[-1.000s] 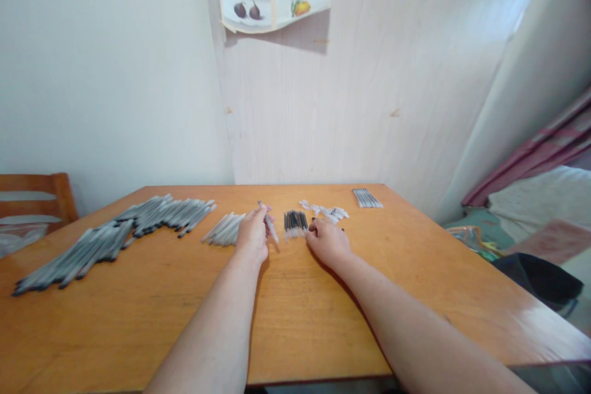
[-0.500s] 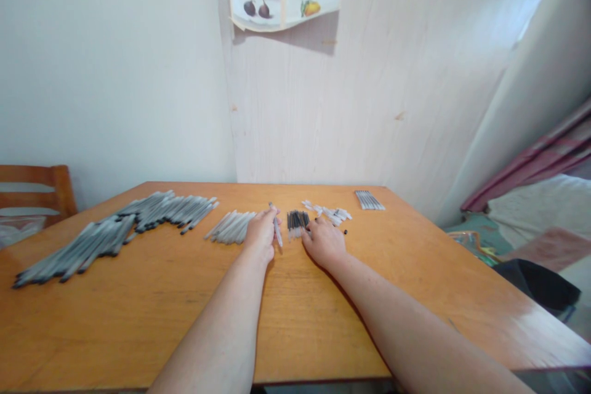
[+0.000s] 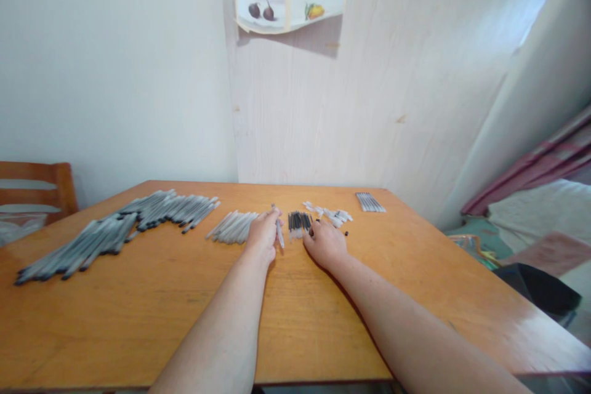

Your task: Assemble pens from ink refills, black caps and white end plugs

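My left hand is closed around a translucent pen, which slants with its lower tip pointing toward me. To its left lies a row of whitish clear pen barrels, partly covered by the hand. My right hand rests at the right edge of a row of dark pen refills with pale lower ends. Its fingers are curled in, and what they hold, if anything, is hidden. Just beyond it lie loose small clear caps, and a small black piece sits to its right.
A large spread of grey pen pieces with dark ends covers the table's left side. A neat row of pens lies at the far right of the wooden table. Beyond the right edge stands a black bin; a chair is at left.
The view has shifted slightly. My right fingers have curled in a little more at the refills. My left hand keeps its hold on the pen.
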`<state>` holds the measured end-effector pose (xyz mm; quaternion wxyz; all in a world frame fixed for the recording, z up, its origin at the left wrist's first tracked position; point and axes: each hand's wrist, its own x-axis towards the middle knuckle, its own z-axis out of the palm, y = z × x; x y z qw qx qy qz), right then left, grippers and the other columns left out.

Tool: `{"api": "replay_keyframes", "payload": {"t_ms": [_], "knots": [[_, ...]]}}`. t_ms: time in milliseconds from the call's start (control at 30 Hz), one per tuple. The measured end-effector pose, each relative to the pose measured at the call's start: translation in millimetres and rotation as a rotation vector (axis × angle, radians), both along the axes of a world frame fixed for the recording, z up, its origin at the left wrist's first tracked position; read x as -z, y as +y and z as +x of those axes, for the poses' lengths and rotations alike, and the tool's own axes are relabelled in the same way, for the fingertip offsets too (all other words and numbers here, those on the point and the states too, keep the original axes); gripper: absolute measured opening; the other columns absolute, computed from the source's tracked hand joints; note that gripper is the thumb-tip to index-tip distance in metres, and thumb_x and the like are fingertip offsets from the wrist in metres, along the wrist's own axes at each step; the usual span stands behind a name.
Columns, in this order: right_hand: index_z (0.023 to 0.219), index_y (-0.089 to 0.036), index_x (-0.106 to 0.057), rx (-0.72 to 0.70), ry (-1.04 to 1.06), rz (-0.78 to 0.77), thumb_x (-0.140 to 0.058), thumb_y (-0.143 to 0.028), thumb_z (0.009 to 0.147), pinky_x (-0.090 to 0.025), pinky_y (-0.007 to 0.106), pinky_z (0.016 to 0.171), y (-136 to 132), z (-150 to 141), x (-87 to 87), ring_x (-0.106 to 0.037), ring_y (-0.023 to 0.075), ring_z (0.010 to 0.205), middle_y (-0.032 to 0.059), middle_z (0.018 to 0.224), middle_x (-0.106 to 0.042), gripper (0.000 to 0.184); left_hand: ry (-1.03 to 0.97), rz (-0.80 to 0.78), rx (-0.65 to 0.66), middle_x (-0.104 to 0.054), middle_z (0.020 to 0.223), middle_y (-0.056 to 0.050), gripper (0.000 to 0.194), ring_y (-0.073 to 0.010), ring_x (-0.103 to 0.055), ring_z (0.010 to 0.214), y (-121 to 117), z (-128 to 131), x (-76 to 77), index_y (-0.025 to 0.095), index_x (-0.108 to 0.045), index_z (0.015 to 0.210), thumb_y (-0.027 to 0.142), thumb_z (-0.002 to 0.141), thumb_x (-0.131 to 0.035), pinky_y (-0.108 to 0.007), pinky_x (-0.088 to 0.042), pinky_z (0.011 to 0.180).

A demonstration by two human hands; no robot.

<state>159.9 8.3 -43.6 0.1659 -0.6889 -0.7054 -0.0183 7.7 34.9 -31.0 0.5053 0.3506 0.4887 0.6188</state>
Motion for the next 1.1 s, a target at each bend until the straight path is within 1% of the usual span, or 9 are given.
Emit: {"api": "replay_keyframes", "payload": {"t_ms": [300,433,567,700,800,900,1000,1100], "knots": [[0.093,-0.018,-0.066,0.066,0.021,-0.016,-0.041,-0.031,0.089,-0.047,0.035,0.075,3.2,-0.2,3.0,-0.065,0.0261,0.089,0.013,0.098,-0.069,0.028,0.008,0.003,0.018,-0.057,0.059,0.001,0.031,-0.0081,-0.048,0.043,2.0,-0.7,3.3,0.015,-0.065,0.084,0.043,0.072,-0.069,-0.019,-0.029,0.041],[0.094,-0.019,-0.067,0.103,0.056,-0.062,-0.043,-0.033,0.089,-0.047,0.033,0.073,3.3,0.8,-1.5,-0.066,0.0253,0.09,0.0121,0.098,-0.07,0.028,0.004,0.003,0.02,-0.057,0.059,0.001,0.03,-0.0074,-0.046,0.042,2.1,-0.9,3.7,0.016,-0.064,0.084,0.043,0.072,-0.068,-0.019,-0.029,0.041],[0.096,-0.019,-0.067,0.168,0.155,-0.094,-0.044,-0.034,0.088,-0.044,0.029,0.07,7.7,15.9,-9.4,-0.066,0.0236,0.09,0.0103,0.096,-0.071,0.028,0.015,-0.001,0.012,-0.057,0.059,0.001,0.032,-0.0076,-0.045,0.042,3.2,-1.4,4.6,0.015,-0.064,0.084,0.044,0.072,-0.068,-0.02,-0.028,0.041],[0.091,-0.017,-0.068,0.225,0.213,-0.103,-0.046,-0.032,0.086,-0.042,0.028,0.066,13.9,38.0,-11.1,-0.066,0.022,0.084,0.0105,0.091,-0.071,0.027,0.025,0.008,0.013,-0.057,0.059,0.001,0.032,-0.0078,-0.045,0.043,3.7,-1.5,5.1,0.015,-0.065,0.083,0.044,0.072,-0.067,-0.02,-0.027,0.041],[0.086,-0.017,-0.068,0.209,0.22,-0.121,-0.049,-0.033,0.084,-0.042,0.027,0.065,15.0,45.5,-9.1,-0.066,0.0221,0.084,0.0104,0.088,-0.071,0.026,0.027,0.002,0.019,-0.057,0.059,0.001,0.031,-0.0078,-0.045,0.042,3.0,-1.1,4.6,0.015,-0.064,0.083,0.044,0.072,-0.068,-0.02,-0.027,0.041],[0.082,-0.018,-0.069,0.176,0.203,-0.178,-0.051,-0.033,0.082,-0.043,0.028,0.066,13.7,43.3,-7.9,-0.067,0.0227,0.084,0.0096,0.085,-0.071,0.024,0.02,-0.002,0.024,-0.057,0.059,0.001,0.032,-0.0079,-0.045,0.042,1.6,-0.9,3.4,0.015,-0.064,0.083,0.044,0.071,-0.068,-0.02,-0.027,0.041],[0.085,-0.019,-0.069,0.166,0.17,-0.223,-0.051,-0.034,0.082,-0.045,0.03,0.067,12.1,38.7,-8.1,-0.068,0.0244,0.084,0.01,0.086,-0.071,0.023,0.017,-0.001,0.027,-0.057,0.058,0.001,0.033,-0.0077,-0.045,0.042,0.4,-0.9,2.3,0.015,-0.064,0.082,0.045,0.07,-0.069,-0.02,-0.028,0.042],[0.089,-0.019,-0.069,0.17,0.142,-0.232,-0.051,-0.034,0.081,-0.046,0.032,0.07,10.7,36.6,-9.2,-0.068,0.0258,0.087,0.0115,0.09,-0.071,0.025,0.023,-0.001,0.034,-0.056,0.058,0.001,0.033,-0.0079,-0.045,0.042,0.3,-0.8,2.5,0.015,-0.064,0.083,0.045,0.071,-0.068,-0.02,-0.028,0.042]]}}
